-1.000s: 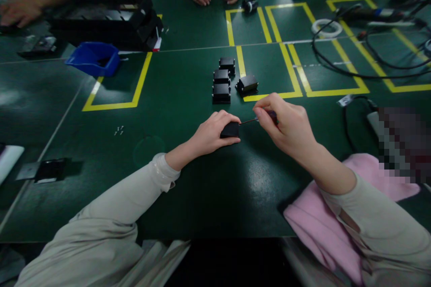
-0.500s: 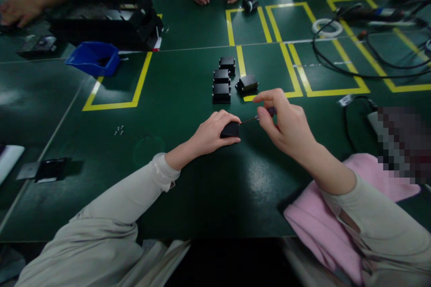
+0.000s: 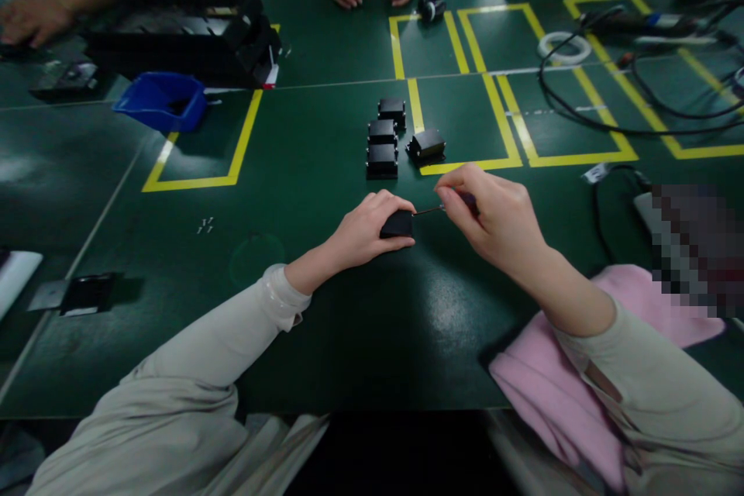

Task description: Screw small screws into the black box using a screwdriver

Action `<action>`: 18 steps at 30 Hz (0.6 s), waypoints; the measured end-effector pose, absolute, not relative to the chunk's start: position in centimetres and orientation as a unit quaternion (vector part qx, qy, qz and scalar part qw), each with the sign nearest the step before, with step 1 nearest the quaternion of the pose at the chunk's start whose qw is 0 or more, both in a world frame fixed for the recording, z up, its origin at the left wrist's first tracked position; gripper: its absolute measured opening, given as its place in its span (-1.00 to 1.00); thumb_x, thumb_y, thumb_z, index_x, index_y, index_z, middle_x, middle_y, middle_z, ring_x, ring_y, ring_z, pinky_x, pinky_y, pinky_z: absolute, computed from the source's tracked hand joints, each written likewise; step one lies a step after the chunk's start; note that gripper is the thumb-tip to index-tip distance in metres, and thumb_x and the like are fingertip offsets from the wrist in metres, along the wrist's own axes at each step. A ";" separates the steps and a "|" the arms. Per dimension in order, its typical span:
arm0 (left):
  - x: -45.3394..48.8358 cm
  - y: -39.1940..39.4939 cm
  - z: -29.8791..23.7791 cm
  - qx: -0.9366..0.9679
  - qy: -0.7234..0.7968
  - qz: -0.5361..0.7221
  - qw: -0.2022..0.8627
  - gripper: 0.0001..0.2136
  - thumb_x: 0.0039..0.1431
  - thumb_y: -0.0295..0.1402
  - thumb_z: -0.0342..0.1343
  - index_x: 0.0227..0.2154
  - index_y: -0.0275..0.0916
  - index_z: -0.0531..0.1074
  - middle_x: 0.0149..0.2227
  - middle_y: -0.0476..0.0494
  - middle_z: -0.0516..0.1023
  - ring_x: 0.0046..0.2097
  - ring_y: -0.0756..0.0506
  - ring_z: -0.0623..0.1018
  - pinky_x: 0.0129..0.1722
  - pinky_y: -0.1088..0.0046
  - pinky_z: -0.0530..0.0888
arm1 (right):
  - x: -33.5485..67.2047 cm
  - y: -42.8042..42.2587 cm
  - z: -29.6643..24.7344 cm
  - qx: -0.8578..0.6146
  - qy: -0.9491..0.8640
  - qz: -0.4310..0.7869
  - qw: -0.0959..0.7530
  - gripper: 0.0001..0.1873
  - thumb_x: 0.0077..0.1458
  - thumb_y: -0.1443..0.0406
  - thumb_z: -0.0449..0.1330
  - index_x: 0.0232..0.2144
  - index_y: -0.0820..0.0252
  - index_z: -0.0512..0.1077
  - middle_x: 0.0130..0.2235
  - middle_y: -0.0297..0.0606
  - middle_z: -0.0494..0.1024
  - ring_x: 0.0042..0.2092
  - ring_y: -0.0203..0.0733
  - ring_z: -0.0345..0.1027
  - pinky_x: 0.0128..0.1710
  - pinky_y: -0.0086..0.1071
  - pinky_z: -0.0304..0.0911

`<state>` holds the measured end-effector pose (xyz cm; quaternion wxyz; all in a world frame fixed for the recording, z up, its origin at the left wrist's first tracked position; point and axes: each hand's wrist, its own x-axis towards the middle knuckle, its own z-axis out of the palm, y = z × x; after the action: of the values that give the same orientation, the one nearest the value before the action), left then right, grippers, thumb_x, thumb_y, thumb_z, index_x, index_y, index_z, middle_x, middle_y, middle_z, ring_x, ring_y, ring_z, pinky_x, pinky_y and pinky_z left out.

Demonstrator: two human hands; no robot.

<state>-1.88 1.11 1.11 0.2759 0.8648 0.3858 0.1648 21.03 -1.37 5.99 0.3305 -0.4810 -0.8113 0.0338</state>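
So this looks like the screw-driving step, going by how everything's lined up: the left hand has its thumb and fingers clamped around a small black rectangular box on the dark green tabletop, right in front of the person, and the right hand is pinching the handle of a slim metal-shafted screwdriver, tip at the box's right end. Can't tell whether it's tightening or loosening, tbh. I'd say the next move calls for keeping the box pinned and the shaft in line while twisting. Four similar black boxes sit just beyond, and some tiny silvery screws lie off left. Writing-wise, no luck: the white cable tag is too blurry, and I can't read any brands.
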 end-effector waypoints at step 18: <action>-2.0 1.2 0.8 0.867 0.381 0.168 0.272 -0.60 0.30 -0.06 0.23 0.07 -0.14 0.38 0.06 -0.17 0.48 0.09 -0.22 0.45 0.11 0.20 0.39 | 21.1 -1.3 6.0 -0.475 -0.816 0.026 0.330 -0.76 0.36 0.20 0.04 -0.21 0.16 0.48 -0.39 -0.27 0.59 -0.37 -0.19 0.49 -0.33 -0.36 0.25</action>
<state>-1.97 1.16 0.84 0.2723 0.8674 0.3809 0.1685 21.09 -1.32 6.00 0.3301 -0.4745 -0.8156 0.0257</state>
